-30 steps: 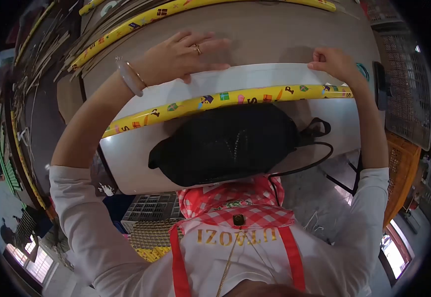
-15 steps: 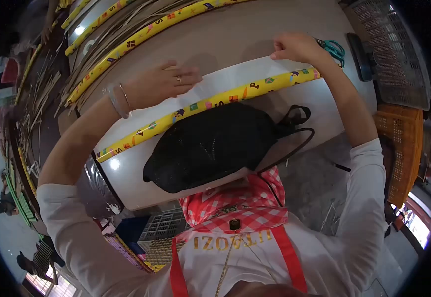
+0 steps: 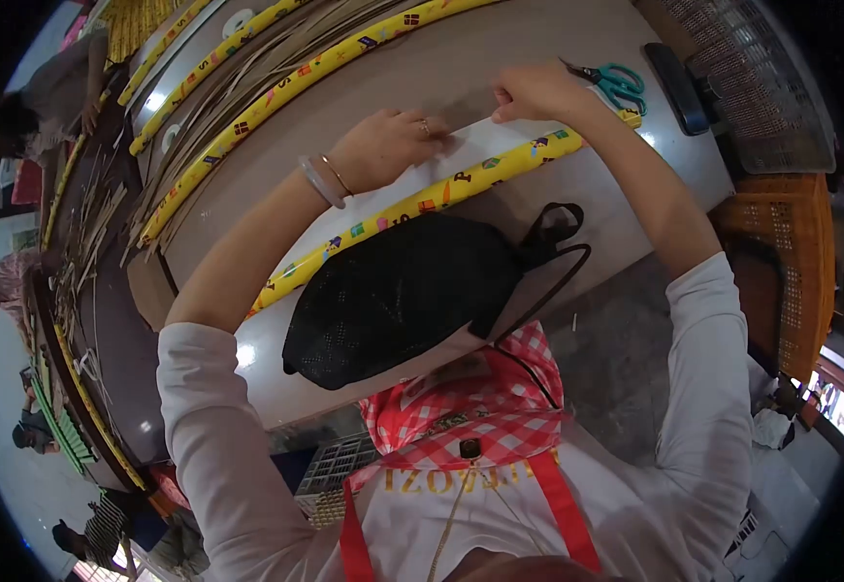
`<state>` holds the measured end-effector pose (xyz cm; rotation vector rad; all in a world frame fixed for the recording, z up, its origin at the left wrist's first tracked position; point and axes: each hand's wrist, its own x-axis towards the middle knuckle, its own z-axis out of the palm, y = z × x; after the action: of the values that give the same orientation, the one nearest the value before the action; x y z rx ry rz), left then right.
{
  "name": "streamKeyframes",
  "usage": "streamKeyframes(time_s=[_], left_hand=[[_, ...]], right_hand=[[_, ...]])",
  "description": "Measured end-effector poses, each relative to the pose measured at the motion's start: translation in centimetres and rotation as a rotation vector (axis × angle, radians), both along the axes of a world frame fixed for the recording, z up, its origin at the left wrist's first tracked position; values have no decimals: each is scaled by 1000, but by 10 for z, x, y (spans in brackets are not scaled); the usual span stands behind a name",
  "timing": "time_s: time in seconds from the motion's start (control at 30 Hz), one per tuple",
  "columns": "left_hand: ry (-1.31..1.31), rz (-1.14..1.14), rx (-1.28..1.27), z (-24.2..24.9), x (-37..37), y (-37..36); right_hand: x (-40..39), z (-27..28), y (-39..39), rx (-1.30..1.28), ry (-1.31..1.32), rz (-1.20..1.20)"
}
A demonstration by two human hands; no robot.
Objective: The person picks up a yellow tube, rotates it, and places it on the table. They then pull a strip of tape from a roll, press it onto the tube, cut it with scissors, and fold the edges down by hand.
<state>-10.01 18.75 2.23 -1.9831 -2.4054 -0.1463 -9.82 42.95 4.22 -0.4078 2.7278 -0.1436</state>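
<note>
A roll of yellow printed wrapping paper (image 3: 485, 175) lies slantwise across the table, and a white sheet (image 3: 380, 197) extends along its far side. My left hand (image 3: 388, 147), with a ring and bracelets, rests over the sheet's far edge, fingers loosely stretched to the right and apart. To its right, my right hand (image 3: 543, 94) is closed, fingers curled and thumb against them, by the sheet's far edge. What it pinches, if anything, is hidden. Teal-handled scissors (image 3: 619, 85) lie just beyond my right wrist. On the near side a black mesh drawstring bag (image 3: 407, 296) covers part of the roll.
More yellow rolls (image 3: 276, 97) and brown strips (image 3: 223, 136) lie at the far left. A black oblong object (image 3: 676, 89) sits near the right edge, beside a grey basket (image 3: 747, 82) and an orange crate (image 3: 781, 262). Several people are at the left.
My left hand has moved right along the sheet, closer to my right hand, its fingers bent a little more. My view has shifted. The right hand stays curled.
</note>
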Motion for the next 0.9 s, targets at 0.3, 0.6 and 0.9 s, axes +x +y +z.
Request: streamKeyframes(time_s=[0.3, 0.6, 0.9], left_hand=[[-84, 45, -44, 8, 12, -8], [-207, -45, -7, 1, -5, -11], [-256, -40, -3, -1, -7, -15]], right_hand=[[31, 7, 3, -115, 185, 71], [37, 11, 50, -230, 253, 60], [19, 13, 92, -340, 73, -6]])
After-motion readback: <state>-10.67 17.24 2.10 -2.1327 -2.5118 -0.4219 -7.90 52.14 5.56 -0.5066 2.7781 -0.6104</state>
